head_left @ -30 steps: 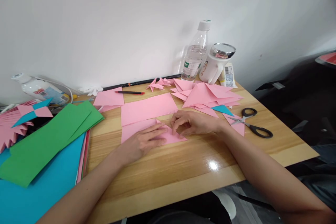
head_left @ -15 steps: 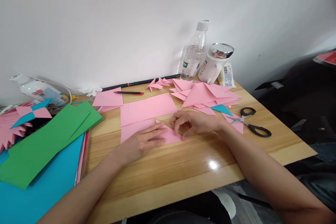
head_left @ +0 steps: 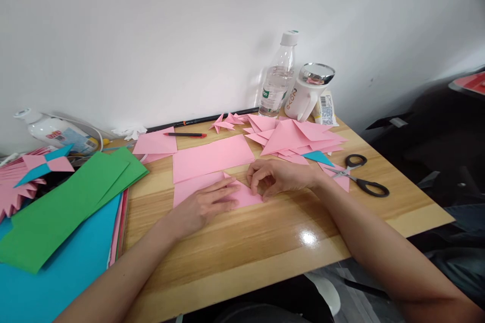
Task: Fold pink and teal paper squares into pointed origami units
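Observation:
A pink paper strip (head_left: 193, 187) lies on the wooden table with its right end folded into a slanted flap. My left hand (head_left: 206, 207) rests flat across it, fingers stretched out over the flap. At the strip's pointed right corner, my right hand (head_left: 278, 179) curls, with thumb and forefinger pinched on the paper tip. Just behind this strip is a pink rectangular sheet stack (head_left: 212, 157). Beyond my right hand sits a pile of folded pink paper pieces (head_left: 290, 136), with a blue paper piece (head_left: 318, 157) among them.
Black-handled scissors (head_left: 356, 175) lie open at the right. A water bottle (head_left: 278, 81) and a white mug (head_left: 306, 93) stand by the wall. A pen (head_left: 185, 135) lies on pink paper. Green sheets (head_left: 71, 202) on blue paper (head_left: 68, 282) cover the left side, near a white bottle (head_left: 56, 131).
Both hands keep their places on the pink paper strip. Only the camera's view has shifted very slightly.

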`<state>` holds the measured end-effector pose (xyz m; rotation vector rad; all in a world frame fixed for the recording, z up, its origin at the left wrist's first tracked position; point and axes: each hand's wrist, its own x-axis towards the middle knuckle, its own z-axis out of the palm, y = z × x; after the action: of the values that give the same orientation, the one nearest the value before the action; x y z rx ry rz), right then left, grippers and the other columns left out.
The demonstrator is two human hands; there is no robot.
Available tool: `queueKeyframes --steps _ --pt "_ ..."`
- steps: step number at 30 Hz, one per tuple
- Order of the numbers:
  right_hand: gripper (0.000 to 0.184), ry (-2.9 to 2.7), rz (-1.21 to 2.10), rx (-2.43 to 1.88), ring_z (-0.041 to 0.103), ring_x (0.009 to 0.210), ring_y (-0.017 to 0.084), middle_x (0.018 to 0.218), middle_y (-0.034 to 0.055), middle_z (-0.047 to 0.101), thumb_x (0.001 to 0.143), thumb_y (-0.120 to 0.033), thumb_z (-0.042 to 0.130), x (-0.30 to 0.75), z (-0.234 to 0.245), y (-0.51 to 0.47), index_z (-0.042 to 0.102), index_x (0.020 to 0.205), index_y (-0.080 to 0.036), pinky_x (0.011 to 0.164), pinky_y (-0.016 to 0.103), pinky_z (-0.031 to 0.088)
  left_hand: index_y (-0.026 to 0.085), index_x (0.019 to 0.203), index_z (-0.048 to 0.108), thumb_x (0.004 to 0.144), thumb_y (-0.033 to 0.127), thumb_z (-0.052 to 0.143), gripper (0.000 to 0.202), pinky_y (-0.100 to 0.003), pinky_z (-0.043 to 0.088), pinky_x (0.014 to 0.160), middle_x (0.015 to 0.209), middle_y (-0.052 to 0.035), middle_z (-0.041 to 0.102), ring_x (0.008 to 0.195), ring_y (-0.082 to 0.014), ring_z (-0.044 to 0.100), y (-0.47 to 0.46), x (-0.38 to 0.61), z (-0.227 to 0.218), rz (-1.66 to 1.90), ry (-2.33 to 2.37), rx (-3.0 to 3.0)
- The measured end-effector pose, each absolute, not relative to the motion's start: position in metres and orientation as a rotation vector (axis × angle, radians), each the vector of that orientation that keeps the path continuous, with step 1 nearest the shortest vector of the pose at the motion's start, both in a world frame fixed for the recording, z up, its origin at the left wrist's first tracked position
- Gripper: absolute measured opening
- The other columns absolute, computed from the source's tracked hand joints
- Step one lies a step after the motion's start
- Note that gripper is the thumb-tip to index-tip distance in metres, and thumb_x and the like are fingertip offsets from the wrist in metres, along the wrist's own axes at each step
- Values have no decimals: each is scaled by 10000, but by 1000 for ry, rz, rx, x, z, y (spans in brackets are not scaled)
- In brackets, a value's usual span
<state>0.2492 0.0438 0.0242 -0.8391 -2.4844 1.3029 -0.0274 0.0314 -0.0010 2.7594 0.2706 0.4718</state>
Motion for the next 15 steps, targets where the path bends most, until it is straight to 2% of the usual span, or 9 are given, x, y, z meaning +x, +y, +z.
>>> queueKeyframes --steps 6,15 --pt "96 -2490 1286 -852 520 715 96 976 20 582 746 -186 705 249 25 44 692 841 -182 610 194 411 136 1178 579 948 91 373 312 -493 366 1083 1371 -165 494 1386 -244 287 31 -27 -1 492 271 2761" --pt "85 -2504 1267 -843 525 733 103 984 25 582 771 -228 687 249 24 44 693 843 -183 619 199 410 123 1158 593 955 120 382 293 -481 365 1085 1359 -171 505 1381 -244 299 31 -26 0 501 273 2766"
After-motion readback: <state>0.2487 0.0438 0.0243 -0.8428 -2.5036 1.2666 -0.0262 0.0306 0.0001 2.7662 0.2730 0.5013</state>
